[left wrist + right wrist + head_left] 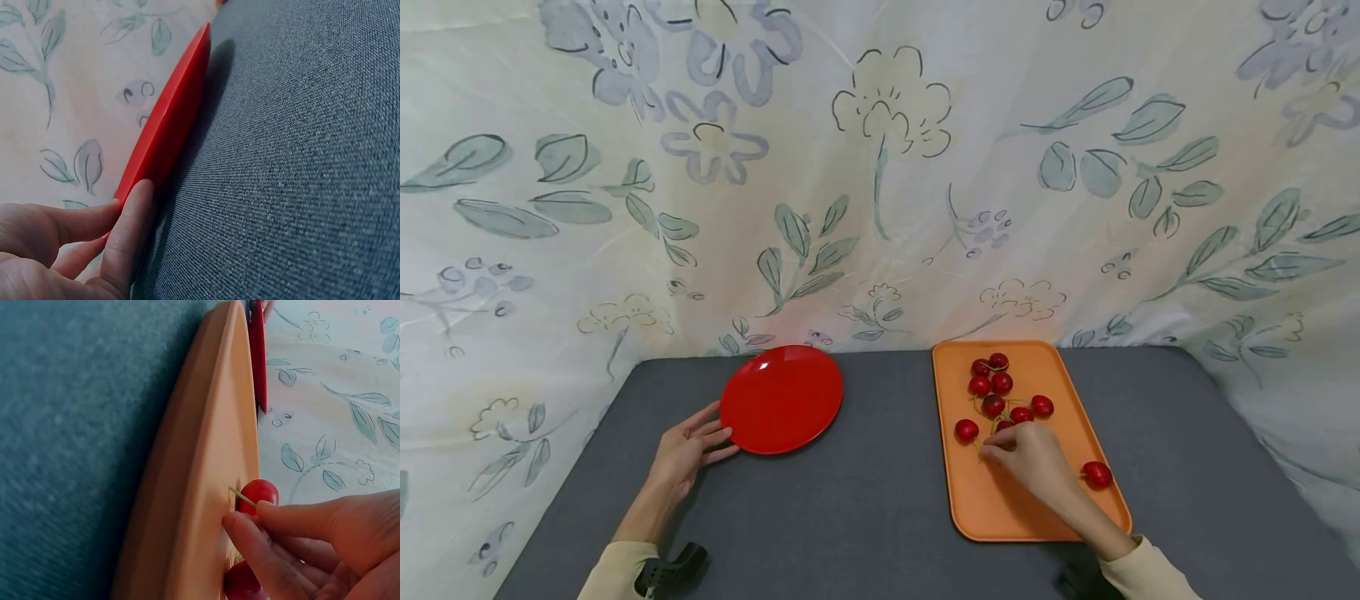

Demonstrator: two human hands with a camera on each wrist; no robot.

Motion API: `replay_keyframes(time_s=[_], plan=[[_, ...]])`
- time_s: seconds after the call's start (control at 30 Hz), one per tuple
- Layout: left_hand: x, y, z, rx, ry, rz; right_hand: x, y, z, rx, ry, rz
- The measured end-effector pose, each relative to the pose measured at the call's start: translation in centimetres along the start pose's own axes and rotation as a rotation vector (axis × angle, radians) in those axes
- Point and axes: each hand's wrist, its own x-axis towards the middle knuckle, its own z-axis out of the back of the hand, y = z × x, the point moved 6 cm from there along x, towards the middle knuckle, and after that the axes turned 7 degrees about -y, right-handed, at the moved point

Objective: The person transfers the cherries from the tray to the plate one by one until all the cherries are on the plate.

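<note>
The left hand (688,450) holds the left rim of a round, glossy red plate (786,400). In the left wrist view, the fingertips lie on both faces of the plate's edge (162,119). Over an orange tray (1000,500), the right hand (1037,467) has thumb and forefinger drawn together at the stem of a red cherry (966,431). That thin green stem (244,497) runs to the thumb tip in the right wrist view. Several more cherries (993,406) are clustered in the upper part of the tray, partly hidden by the hand.
A lone cherry (1097,475) lies near the tray's right edge. Dark grey cloth (865,483) covers the table between plate and tray. Behind the table hangs a floral curtain (880,208). A black wrist mount (670,568) sits at the left sleeve.
</note>
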Motion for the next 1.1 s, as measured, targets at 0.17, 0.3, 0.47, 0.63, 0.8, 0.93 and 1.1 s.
replay_keyframes(time_s=[0.17, 0.3, 0.47, 0.63, 0.8, 0.93, 1.1], plan=[[-0.1, 0.0, -0.1, -0.005, 0.001, 0.002, 0.1, 0.1, -0.3, 0.019, 0.019, -0.01], [0.0, -0.1, -0.1, -0.002, 0.0, 0.006, 0.2, 0.3, -0.4, 0.013, 0.024, -0.009], [0.2, -0.2, -0.1, -0.008, -0.004, 0.016, 0.5, 0.7, -0.4, -0.011, 0.023, -0.055], [0.2, -0.4, -0.1, -0.017, -0.004, 0.022, 0.7, 1.4, -0.5, 0.012, 0.063, -0.068], [0.1, -0.4, -0.1, -0.017, 0.0, 0.015, 0.7, 1.7, -0.8, 0.042, 0.102, -0.065], [0.1, -0.3, -0.1, -0.01, -0.007, 0.019, 0.7, 1.6, -1.0, 0.046, 0.116, -0.08], [0.2, -0.2, -0.1, -0.021, -0.011, 0.027, 0.8, 1.7, -1.0, 0.056, 0.104, -0.046]])
